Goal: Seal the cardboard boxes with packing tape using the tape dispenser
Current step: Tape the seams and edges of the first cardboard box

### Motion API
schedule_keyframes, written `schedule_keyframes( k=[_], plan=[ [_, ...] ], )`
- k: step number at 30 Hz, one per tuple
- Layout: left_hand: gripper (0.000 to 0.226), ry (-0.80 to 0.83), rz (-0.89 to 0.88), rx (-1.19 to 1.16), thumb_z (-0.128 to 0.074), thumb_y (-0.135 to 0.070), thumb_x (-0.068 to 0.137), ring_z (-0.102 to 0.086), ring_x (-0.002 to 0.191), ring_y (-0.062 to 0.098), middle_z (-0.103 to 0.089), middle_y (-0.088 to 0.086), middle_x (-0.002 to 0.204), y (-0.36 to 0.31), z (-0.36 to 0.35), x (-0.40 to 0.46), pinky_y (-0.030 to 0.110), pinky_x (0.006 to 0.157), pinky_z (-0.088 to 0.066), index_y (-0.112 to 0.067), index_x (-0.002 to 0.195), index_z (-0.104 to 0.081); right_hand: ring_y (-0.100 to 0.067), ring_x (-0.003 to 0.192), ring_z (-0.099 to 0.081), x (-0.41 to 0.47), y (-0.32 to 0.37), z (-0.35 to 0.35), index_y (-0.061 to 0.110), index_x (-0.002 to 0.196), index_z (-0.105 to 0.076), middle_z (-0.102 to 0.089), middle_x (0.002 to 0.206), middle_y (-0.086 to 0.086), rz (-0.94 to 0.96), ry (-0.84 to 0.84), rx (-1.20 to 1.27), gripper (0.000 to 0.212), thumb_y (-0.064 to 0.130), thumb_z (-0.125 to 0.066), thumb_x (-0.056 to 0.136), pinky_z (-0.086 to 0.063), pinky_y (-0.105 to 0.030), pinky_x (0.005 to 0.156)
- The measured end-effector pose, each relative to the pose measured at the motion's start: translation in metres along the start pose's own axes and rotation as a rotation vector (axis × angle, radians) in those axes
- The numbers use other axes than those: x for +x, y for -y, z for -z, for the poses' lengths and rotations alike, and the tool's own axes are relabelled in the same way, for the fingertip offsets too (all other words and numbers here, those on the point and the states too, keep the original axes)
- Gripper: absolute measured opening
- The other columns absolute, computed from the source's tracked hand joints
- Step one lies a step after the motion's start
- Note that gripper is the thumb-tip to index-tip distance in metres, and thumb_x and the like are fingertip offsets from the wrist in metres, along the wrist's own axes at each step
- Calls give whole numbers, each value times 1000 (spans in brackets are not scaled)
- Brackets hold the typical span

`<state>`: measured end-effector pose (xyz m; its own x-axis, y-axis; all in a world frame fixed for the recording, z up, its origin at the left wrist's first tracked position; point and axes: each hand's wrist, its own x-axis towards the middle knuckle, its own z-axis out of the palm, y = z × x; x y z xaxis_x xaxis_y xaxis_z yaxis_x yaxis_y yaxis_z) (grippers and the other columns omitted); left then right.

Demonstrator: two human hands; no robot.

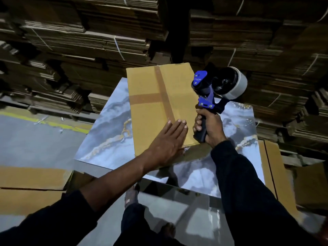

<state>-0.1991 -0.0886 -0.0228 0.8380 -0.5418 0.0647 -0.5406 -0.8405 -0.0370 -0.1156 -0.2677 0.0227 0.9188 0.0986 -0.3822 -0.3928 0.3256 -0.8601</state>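
A tan cardboard box point(145, 114) lies on the marble-patterned table point(106, 144), with brown tape point(164, 93) running along its top seam and a shorter strip crossing it on the left. My left hand point(168, 139) presses flat on the near end of the box, fingers straight, fingertips at the tape's near end. My right hand point(208, 128) grips the black handle of the blue tape dispenser point(211, 91), held upright just off the box's right edge. Its roll of tape point(232, 82) points to the right.
Tall stacks of flattened, strapped cardboard point(88, 41) wall the far side. More cardboard boxes sit at the lower left point(30, 190) and at the right of the table point(273, 167). A grey floor with a yellow line point(44, 121) lies to the left.
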Motion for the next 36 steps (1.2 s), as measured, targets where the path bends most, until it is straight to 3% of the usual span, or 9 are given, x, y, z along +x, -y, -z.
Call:
schedule_keyframes(
  k=[5,11,14,18,20,24,29,33,36],
  plan=[
    [94,15,44,97,-40,-60,104,3,160,37,4,22,172,-4,2,-4,56,128,-6,1,163,-1,-24,41,-34,-6,1,-1,11,63,-49,-40,56,-7,-5,41,-12,35,17,-66,92,-34,-35,51],
    [99,-43,-20,49,-34,-73,101,-14,158,39,-13,25,170,11,-3,-13,52,127,-20,2,163,-13,-21,34,-34,-14,14,10,10,63,-50,-40,53,-7,-111,268,-68,39,25,-66,95,-33,-33,46],
    [96,-71,-125,29,-45,-70,100,-20,158,32,-20,19,170,45,-1,-13,48,126,-27,-3,164,-19,-18,32,-38,-17,17,14,6,68,-55,-50,57,-10,-154,436,-76,35,27,-67,93,-38,-29,44],
    [91,-72,-233,-126,-36,-75,100,-11,160,18,-17,5,172,113,14,-15,39,130,-18,-13,165,-22,-15,31,-44,-14,21,7,-4,79,-59,-58,67,-23,-184,635,-38,39,30,-77,88,-43,-30,45],
    [77,-124,-236,-182,-35,-63,107,-11,160,16,-19,4,172,151,18,-16,42,127,-27,-13,164,-24,-12,31,-43,-11,23,-3,-5,81,-58,-57,71,-23,-197,713,14,35,25,-73,92,-45,-27,43],
    [67,-378,85,-384,-35,-52,108,-18,159,19,-28,4,170,208,17,-11,35,122,-32,-11,161,-34,-7,30,-41,0,22,-32,-3,83,-53,-52,74,-20,-260,793,158,25,16,-60,99,-44,-24,41],
    [53,-581,494,-447,-49,-40,100,-48,145,24,-61,7,147,250,5,6,52,107,-48,-12,143,-61,-5,33,-47,24,14,-79,-2,85,-54,-54,75,-21,-374,823,226,22,12,-52,102,-39,-22,40],
    [40,-594,528,-784,-54,-29,102,-60,129,16,-64,-2,140,266,22,8,44,102,-53,-22,140,-62,-7,33,-46,42,10,-113,-3,86,-54,-52,74,-21,-425,805,249,23,10,-47,103,-44,-24,40],
    [28,-583,458,-1203,-59,-16,105,-69,116,13,-69,-1,130,269,39,1,39,98,-59,-15,132,-65,-8,30,-41,52,12,-134,-3,83,-55,-50,72,-21,-406,717,100,22,12,-61,97,-43,-25,37]
  ],
)
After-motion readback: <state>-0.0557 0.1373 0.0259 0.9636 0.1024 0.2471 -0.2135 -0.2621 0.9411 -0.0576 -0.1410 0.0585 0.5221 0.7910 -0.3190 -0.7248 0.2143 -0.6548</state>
